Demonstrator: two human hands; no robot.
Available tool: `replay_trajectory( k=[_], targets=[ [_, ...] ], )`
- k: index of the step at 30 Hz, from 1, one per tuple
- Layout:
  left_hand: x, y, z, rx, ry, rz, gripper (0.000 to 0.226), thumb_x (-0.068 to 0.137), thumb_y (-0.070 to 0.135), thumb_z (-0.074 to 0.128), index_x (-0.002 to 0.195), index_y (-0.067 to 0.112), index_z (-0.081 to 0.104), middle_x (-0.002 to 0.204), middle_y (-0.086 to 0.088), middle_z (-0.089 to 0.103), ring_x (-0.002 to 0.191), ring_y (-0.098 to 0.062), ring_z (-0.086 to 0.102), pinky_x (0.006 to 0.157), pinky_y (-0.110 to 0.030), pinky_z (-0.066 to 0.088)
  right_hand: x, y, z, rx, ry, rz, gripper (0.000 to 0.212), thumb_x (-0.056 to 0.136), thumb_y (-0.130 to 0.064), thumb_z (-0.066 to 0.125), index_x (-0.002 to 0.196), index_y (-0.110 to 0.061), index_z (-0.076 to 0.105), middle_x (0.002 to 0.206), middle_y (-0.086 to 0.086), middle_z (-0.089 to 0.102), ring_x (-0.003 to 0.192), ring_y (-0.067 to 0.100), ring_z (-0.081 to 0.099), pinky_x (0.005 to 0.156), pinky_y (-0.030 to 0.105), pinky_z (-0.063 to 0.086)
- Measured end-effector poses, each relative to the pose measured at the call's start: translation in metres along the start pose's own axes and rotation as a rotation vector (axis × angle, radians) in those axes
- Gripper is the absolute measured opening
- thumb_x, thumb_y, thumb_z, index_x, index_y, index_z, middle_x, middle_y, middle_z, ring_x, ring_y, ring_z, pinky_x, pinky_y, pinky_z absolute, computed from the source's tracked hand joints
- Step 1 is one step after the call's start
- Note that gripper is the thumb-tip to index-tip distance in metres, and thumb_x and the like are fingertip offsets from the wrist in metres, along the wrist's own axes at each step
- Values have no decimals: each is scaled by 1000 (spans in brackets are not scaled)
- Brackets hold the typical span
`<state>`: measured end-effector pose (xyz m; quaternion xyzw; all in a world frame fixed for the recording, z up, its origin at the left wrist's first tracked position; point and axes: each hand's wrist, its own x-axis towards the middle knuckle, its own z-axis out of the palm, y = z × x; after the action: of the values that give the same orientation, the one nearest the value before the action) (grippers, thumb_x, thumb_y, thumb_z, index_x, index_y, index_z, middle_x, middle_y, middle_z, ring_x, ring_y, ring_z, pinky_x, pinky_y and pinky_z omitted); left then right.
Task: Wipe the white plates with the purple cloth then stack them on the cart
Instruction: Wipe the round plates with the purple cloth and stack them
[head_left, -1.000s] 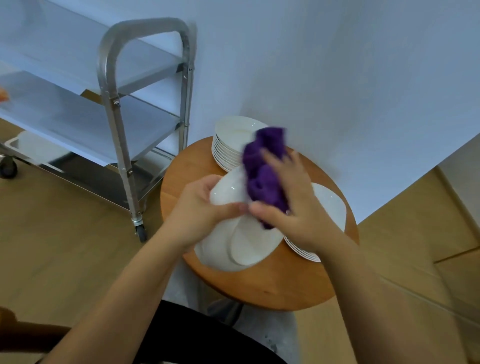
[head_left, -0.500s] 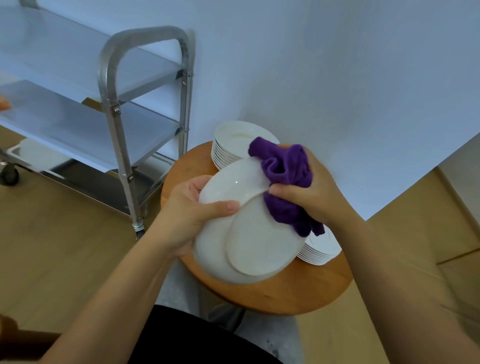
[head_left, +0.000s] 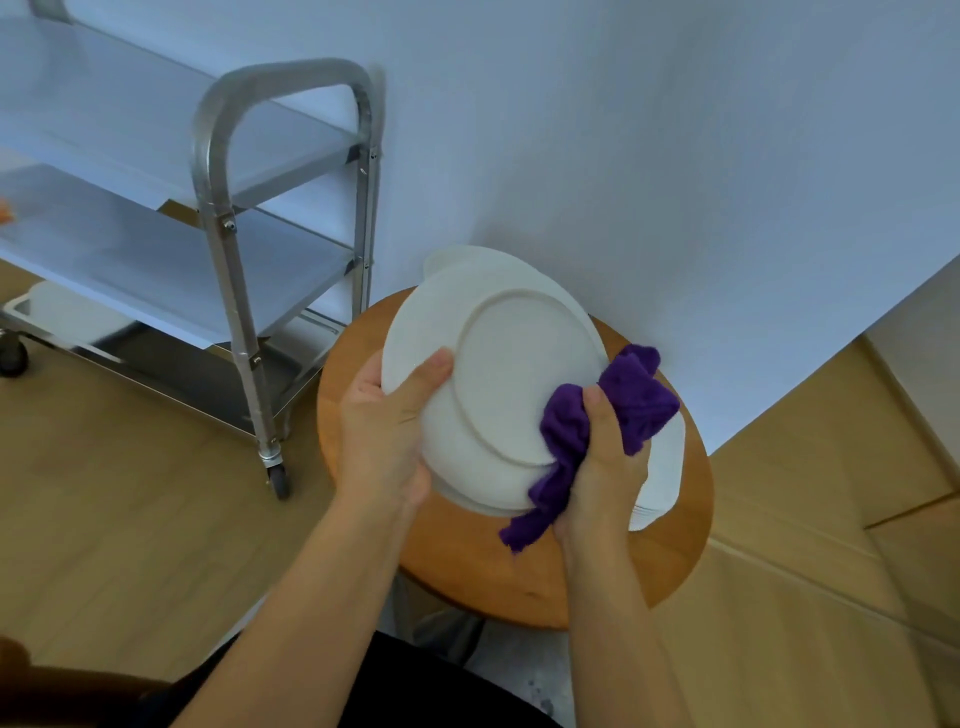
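From the head view, you are mid-wipe: your left hand (head_left: 384, 415) grips one white plate (head_left: 493, 384), underside up, over the round table (head_left: 597, 571); your right hand (head_left: 602, 462) clutches the single purple cloth (head_left: 631, 395) against its right rim. Next, carry it left to the one cart (head_left: 234, 208) (two table stacks remain, uncountable).

Plate (head_left: 498, 374) smooth matt white ceramic; cloth (head_left: 631, 395) fuzzy purple fabric; cart (head_left: 218, 171) brushed metal; table (head_left: 670, 551) smooth wood.

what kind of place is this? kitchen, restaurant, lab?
Probably a staged dish-handling area rather than a real kitchen: a steel cart with shelves, stacks of plates on a round wooden table, a bare white wall and wood floor. No sink or stove in view.
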<state>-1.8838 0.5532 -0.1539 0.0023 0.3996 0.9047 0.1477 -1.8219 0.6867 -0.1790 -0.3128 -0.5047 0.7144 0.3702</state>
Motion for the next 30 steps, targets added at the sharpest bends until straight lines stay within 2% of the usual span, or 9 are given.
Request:
replay_trajectory(
  k=[3,6,7,9,13,17,21,24,30],
  targets=[
    [-11,-8,2,33,-70,-95,42,68,26,72,109,23,62,95,4,74,86,-16,71,64,-30,58,5,-4,-15,51,10,125,60,60,-39,78,114,-16,62,100,4,71,92,24,68,76,36,55],
    [-8,7,-12,-15,-296,-427,65,69,52,64,123,18,61,105,-4,72,89,-22,71,66,-34,59,20,-26,-39,-68,-174,160,37,58,-38,81,91,-24,72,86,4,73,77,21,70,63,33,56],
    [-3,12,-16,-29,-378,-508,63,74,54,58,125,16,62,110,-7,71,92,-24,70,72,-37,59,24,-35,-44,-127,-237,144,25,57,-38,82,79,-30,73,80,2,73,71,18,70,58,30,55],
    [5,14,-18,-33,-401,-580,52,79,42,55,123,14,63,109,-10,70,92,-25,69,78,-39,58,28,-46,-46,-216,-311,125,25,51,-42,81,72,-31,72,76,0,72,68,17,70,57,30,54],
    [6,6,-11,-181,-370,-551,37,77,34,54,99,12,75,98,-11,73,83,-25,72,65,-39,60,24,-47,-37,-235,-238,40,42,57,-44,78,90,-22,65,80,-1,71,75,17,68,65,31,55],
    [3,9,-10,-246,-426,-482,33,80,32,53,94,15,77,98,-9,74,85,-24,72,66,-37,59,2,-33,-34,-205,-56,-85,49,65,-47,71,104,-19,63,83,-5,70,74,9,68,58,19,52],
    [-7,-10,11,-240,-359,-388,29,86,34,51,96,22,76,102,-7,73,92,-24,70,71,-38,59,-32,3,-13,9,132,42,38,80,-39,70,115,-30,58,101,-5,69,94,16,66,86,35,53],
    [-14,-29,23,-171,-191,-382,18,85,36,58,100,28,62,91,-4,75,83,-24,72,66,-40,59,-44,13,5,13,278,6,46,80,-34,70,122,-28,52,107,-3,65,97,14,64,92,37,52],
    [-16,-28,7,-44,-232,-287,47,68,43,62,113,29,56,100,-2,73,92,-22,70,71,-39,58,-36,-3,-10,-149,96,64,48,76,-49,67,118,-32,54,107,-3,66,96,16,64,81,34,55]
  ],
)
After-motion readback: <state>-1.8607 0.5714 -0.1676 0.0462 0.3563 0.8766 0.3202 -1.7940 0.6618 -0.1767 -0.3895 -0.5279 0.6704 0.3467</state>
